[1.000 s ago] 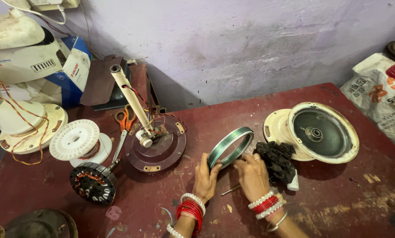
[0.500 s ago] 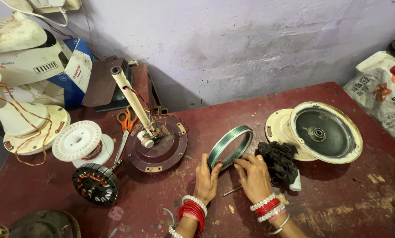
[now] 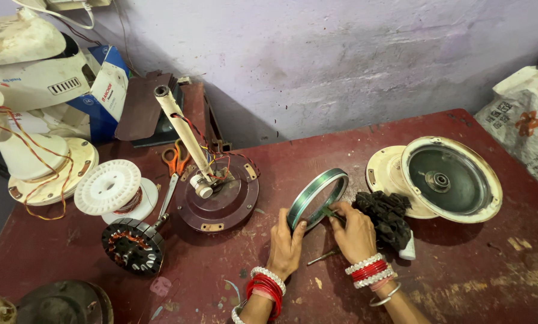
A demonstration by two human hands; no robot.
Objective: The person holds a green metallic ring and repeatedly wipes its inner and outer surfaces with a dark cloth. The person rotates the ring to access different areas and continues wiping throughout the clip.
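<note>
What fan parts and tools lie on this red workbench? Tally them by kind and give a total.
Metal ring, held on edge by both hands: 1
Round fan covers: 2
Wound stator: 1
White wire spool: 1
Orange scissors: 1
Total: 6

both forearms reach up from the lower edge, bangles at the wrists, the left hand (image 3: 287,243) upright with fingers curled in a grip and the right hand (image 3: 354,231) just beside it, palm down, fingertips pinched together toward the left.
</note>
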